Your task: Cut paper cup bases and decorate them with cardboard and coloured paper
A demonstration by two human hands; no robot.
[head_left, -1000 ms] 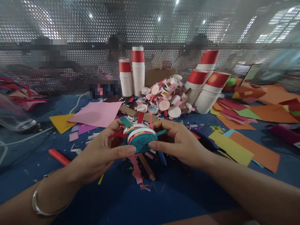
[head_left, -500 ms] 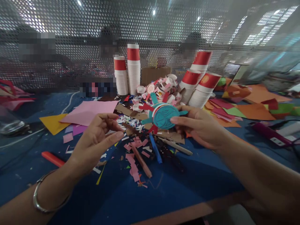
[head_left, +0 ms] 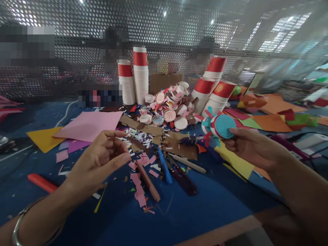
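Observation:
My right hand [head_left: 251, 143] pinches the edge of a paper-cup craft [head_left: 223, 126], with a round turquoise face, a white-and-red rim and red and turquoise strips sticking out at the side. It is raised over the right part of the blue table. Across from it, my left hand [head_left: 102, 160] hovers with curled fingers apart from the thumb and holds nothing. Paper scraps [head_left: 139, 191] lie near its fingertips. Between the hands are a brownish-pink marker [head_left: 148, 181], a blue pen [head_left: 164, 165] and dark-handled scissors [head_left: 186, 181].
Stacked paper cups [head_left: 140, 78] stand at the back left, more cups [head_left: 220, 94] at the back right. A pile of cut cup bottoms [head_left: 169, 115] sits between them. Pink paper [head_left: 88, 126] lies left, orange paper [head_left: 271, 121] right. A red marker [head_left: 42, 182] is near my left forearm.
My right hand has moved right with the paper-cup craft, away from my left hand. The craft has turned. My left hand stays loosely curled, with nothing in it.

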